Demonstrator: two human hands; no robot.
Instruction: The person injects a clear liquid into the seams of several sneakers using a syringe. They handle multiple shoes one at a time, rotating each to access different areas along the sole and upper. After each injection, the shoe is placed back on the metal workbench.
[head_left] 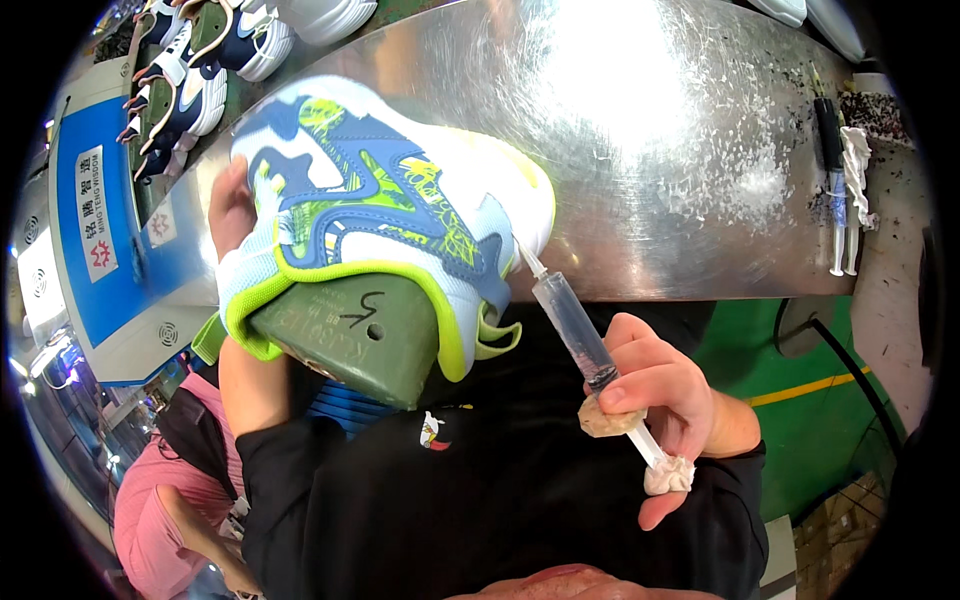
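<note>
A sneaker (400, 190) in white, blue and lime green fills the middle of the view, tilted on its side above the metal table. Inside its collar sits a dark green shoe last (350, 330). My left hand (232, 205) grips the sneaker from its far left side; most of the fingers are hidden behind it. In my right hand (655, 390) is a syringe (577, 325) with clear contents and a dark plunger tip. Its nozzle touches or nearly touches the sole edge near the heel. Whitish lumps wrap the syringe flange and the plunger end.
Several sneakers on lasts (195, 80) stand at the upper left. The shiny metal table (620, 200) carries white residue on its right. More syringes (840, 200) lie at its right end beside a crumpled white tissue (856, 170). A person in pink (165, 500) is at the lower left.
</note>
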